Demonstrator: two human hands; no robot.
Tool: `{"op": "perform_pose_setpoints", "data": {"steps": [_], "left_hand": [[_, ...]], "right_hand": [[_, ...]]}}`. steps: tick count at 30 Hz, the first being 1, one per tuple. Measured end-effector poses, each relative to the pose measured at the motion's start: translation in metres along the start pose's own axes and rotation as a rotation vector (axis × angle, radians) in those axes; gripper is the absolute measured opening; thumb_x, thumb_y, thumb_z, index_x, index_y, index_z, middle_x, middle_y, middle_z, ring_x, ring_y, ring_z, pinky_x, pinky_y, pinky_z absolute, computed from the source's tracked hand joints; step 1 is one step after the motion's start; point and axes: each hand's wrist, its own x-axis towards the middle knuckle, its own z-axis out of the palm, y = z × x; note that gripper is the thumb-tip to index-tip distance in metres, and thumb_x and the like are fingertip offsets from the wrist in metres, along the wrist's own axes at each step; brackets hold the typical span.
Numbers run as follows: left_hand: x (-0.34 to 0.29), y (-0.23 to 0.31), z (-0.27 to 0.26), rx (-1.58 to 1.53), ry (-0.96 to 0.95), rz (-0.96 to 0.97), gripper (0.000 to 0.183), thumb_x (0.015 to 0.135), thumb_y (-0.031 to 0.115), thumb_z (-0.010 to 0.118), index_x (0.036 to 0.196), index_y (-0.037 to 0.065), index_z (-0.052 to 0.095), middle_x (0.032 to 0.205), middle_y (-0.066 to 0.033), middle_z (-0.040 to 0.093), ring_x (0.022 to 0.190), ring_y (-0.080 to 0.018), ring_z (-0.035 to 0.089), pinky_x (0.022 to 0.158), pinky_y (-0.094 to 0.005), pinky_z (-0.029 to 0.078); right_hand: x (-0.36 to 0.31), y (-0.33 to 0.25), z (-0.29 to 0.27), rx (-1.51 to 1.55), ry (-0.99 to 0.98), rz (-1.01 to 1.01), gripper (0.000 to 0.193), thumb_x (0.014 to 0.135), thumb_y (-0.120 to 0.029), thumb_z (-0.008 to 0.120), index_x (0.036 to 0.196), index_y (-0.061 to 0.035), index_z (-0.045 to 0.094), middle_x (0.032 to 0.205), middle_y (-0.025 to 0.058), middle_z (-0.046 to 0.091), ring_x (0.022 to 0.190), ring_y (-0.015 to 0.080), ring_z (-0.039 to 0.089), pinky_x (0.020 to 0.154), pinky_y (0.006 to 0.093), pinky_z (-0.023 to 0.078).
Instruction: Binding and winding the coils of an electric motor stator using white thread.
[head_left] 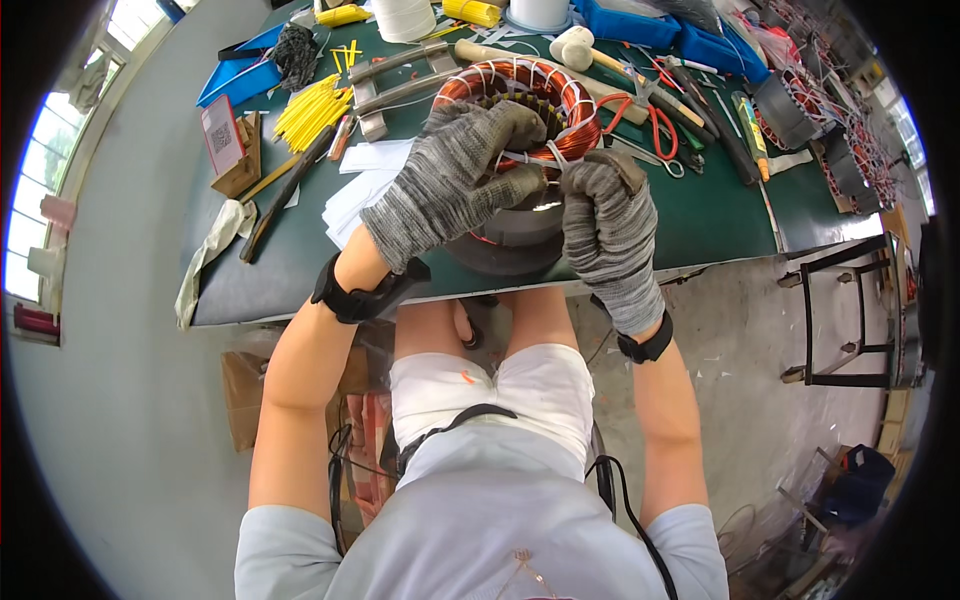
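A motor stator stands at the table's near edge, its ring of copper windings (580, 100) bound with white cord (556, 152). My left hand (450, 180), in a grey knit glove, grips the near left side of the windings, its thumb and fingers reaching over the ring. My right hand (610, 225), gloved alike, is closed at the near right side of the ring, on the white cord; its fingertips are partly hidden. Below the windings the dark stator body (510, 240) shows between my hands.
Yellow strips (308, 115) and white paper sheets (360, 185) lie to the left. Red-handled scissors (660, 130), a white-headed mallet (575, 48) and other tools lie right and behind. More stators (790, 100) stand at the far right. A black metal frame (845, 315) stands on the floor.
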Motion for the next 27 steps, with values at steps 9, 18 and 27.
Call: {"op": "perform_pose_setpoints", "data": {"steps": [9, 18, 27], "left_hand": [[0.0, -0.003, 0.003, 0.009, 0.05, 0.065, 0.036, 0.077, 0.017, 0.069, 0.108, 0.003, 0.055, 0.103, -0.0101, 0.06, 0.096, -0.0234, 0.058, 0.085, -0.0332, 0.047], [0.003, -0.008, 0.004, 0.081, -0.004, 0.147, 0.037, 0.08, 0.018, 0.064, 0.114, 0.007, 0.057, 0.103, -0.0102, 0.06, 0.093, -0.0226, 0.058, 0.084, -0.0333, 0.046], [0.007, -0.004, 0.005, -0.02, 0.036, 0.061, 0.055, 0.078, 0.019, 0.064, 0.129, 0.009, 0.046, 0.118, -0.0097, 0.057, 0.095, -0.0215, 0.056, 0.089, -0.0344, 0.044]], "right_hand": [[-0.023, 0.003, -0.045, 0.291, 0.062, 0.582, 0.016, 0.085, -0.005, 0.055, 0.1, -0.0088, 0.057, 0.087, 0.0052, 0.056, 0.068, 0.0155, 0.052, 0.064, 0.0294, 0.044], [-0.026, -0.025, -0.136, 1.237, 0.378, 0.451, 0.011, 0.091, -0.019, 0.057, 0.099, -0.0126, 0.054, 0.064, -0.0053, 0.02, 0.055, 0.0067, 0.022, 0.057, 0.0204, 0.032], [0.064, 0.033, -0.153, 0.708, -0.399, 0.526, 0.018, 0.092, -0.018, 0.052, 0.106, -0.0073, 0.048, 0.087, 0.0014, 0.052, 0.092, 0.0162, 0.049, 0.079, 0.0293, 0.04]]}}
